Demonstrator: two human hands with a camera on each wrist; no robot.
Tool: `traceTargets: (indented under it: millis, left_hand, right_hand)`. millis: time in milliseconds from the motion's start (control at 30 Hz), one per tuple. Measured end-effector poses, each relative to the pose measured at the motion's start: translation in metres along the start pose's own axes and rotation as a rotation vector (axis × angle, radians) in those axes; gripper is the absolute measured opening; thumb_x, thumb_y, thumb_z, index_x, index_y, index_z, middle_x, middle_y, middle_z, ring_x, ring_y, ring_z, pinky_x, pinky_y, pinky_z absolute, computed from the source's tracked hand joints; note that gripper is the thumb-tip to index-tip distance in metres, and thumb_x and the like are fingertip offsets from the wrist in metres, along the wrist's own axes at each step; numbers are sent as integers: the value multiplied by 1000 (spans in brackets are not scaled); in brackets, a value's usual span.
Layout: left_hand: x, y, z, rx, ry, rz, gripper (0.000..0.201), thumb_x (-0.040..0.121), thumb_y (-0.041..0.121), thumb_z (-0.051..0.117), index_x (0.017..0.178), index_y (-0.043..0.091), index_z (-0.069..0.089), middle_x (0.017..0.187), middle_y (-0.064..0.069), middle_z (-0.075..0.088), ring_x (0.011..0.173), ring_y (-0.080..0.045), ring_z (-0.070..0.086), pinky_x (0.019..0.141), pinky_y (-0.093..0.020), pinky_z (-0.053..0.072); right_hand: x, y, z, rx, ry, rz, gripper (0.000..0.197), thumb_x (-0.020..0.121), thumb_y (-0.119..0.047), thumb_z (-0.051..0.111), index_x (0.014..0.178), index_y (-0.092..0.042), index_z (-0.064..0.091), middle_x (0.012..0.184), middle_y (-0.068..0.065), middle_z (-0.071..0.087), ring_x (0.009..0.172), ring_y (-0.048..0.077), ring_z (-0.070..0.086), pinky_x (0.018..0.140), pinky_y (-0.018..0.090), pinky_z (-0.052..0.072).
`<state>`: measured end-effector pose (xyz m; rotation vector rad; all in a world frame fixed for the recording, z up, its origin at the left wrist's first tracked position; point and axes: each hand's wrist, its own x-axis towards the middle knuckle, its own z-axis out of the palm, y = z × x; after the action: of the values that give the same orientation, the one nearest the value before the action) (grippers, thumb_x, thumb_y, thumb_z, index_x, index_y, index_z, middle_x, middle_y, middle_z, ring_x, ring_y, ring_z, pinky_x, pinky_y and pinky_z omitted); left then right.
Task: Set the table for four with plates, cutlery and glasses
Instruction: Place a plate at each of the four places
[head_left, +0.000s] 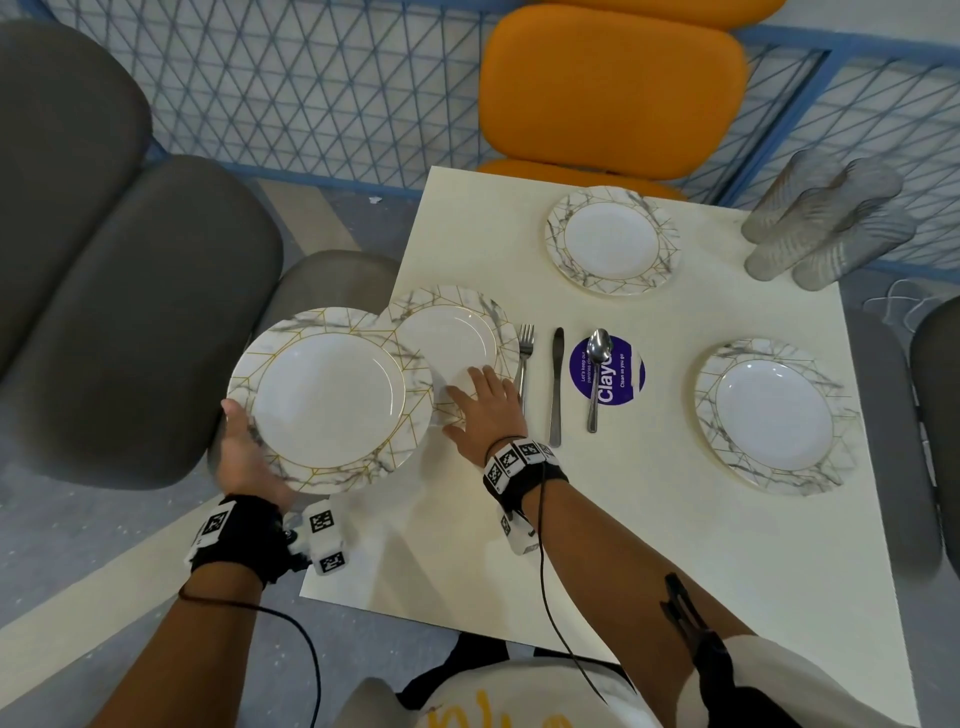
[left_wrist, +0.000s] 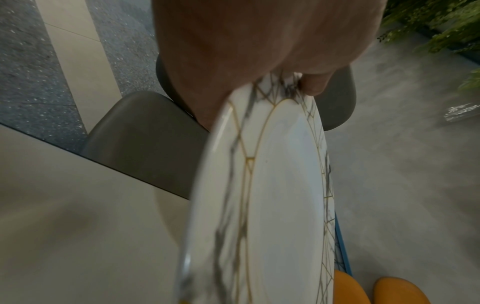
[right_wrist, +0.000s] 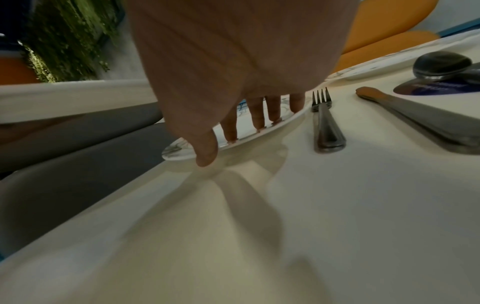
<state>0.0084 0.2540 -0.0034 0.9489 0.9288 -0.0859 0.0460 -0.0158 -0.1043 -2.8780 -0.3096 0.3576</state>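
Left hand (head_left: 244, 457) fingers grip the lifted plate (head_left: 332, 400) by its rim, left of the fork (head_left: 524, 358). Right hand (head_left: 480, 410) fingers lie flat, pressing the table plate (head_left: 457, 332) beside the fork. Best kept level, lowered at the vacant near edge.

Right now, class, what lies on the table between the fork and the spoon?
The knife lies between the fork and the spoon, apart from both; the head view shows it best.
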Motion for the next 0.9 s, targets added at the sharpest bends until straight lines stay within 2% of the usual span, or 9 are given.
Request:
traceTargets:
  millis: [200, 333, 433, 533, 600, 667, 767, 833, 900]
  left_hand:
    - [1, 0, 0, -6, -40, -22, 63, 94, 78, 39, 137, 40, 64, 134, -2, 70, 121, -37, 64, 102, -65, 47]
    - [4, -1, -1, 42, -39, -50, 66, 88, 82, 47, 133, 39, 68, 135, -5, 70, 126, -41, 62, 102, -71, 45]
    - [9, -7, 4, 63, -34, -27, 67, 85, 81, 52, 131, 35, 70, 133, -5, 71, 126, -41, 63, 100, -73, 46]
    - [-5, -18, 24, 71, -90, -7, 66, 93, 75, 44, 133, 29, 69, 129, -7, 73, 119, -36, 68, 98, -65, 52]
    - [-15, -31, 37, 80, -117, 13, 61, 101, 66, 38, 132, 24, 70, 124, -7, 75, 113, -32, 72, 94, -53, 56]
    - [-24, -45, 48, 78, -157, 6, 58, 104, 60, 36, 133, 22, 69, 125, -7, 74, 115, -33, 71, 95, -51, 55]
    - [-35, -69, 61, 76, -205, -17, 54, 106, 53, 38, 136, 20, 68, 130, -8, 72, 118, -32, 69, 100, -51, 52]
    - [-42, -86, 71, 97, -224, -49, 49, 103, 52, 44, 131, 21, 71, 127, -6, 74, 116, -31, 71, 100, -50, 53]
    - [-49, -105, 81, 193, -202, -94, 47, 102, 54, 48, 125, 22, 74, 118, -5, 77, 108, -29, 73, 97, -45, 55]
  right_hand:
    - [0, -3, -8, 65, 10, 17, 69, 90, -49, 60, 149, -21, 39, 162, 11, 23, 153, 33, 14, 123, 53, 13]
    - [-6, 0, -26, 286, 220, 39, 48, 89, -18, 61, 136, -13, 53, 145, 8, 48, 139, 29, 40, 114, 48, 34]
    - [-8, 6, -48, 663, 340, 171, 33, 94, -3, 50, 125, -12, 60, 125, 6, 61, 117, 23, 57, 102, 42, 49]
    - [-13, 14, -75, 1058, 322, 332, 27, 105, -18, 43, 126, -17, 60, 113, 4, 69, 101, 20, 68, 81, 32, 58]
    - [-22, 22, -90, 1169, 285, 344, 32, 105, -33, 46, 133, -20, 56, 114, 2, 69, 98, 19, 70, 71, 22, 53]
    - [-35, 33, -99, 1174, 251, 339, 42, 103, -42, 49, 140, -22, 52, 114, -4, 66, 95, 9, 65, 74, 16, 49]
    - [-55, 60, -101, 1050, 279, 313, 42, 101, -37, 55, 140, -20, 51, 104, -4, 63, 81, 0, 60, 60, 5, 45]
    - [-72, 80, -96, 973, 285, 306, 37, 100, -25, 59, 136, -16, 56, 101, 3, 62, 77, 8, 58, 63, 9, 47]
    - [-92, 100, -87, 907, 267, 340, 37, 96, -17, 64, 133, -14, 60, 100, 4, 60, 84, 14, 57, 79, 22, 51]
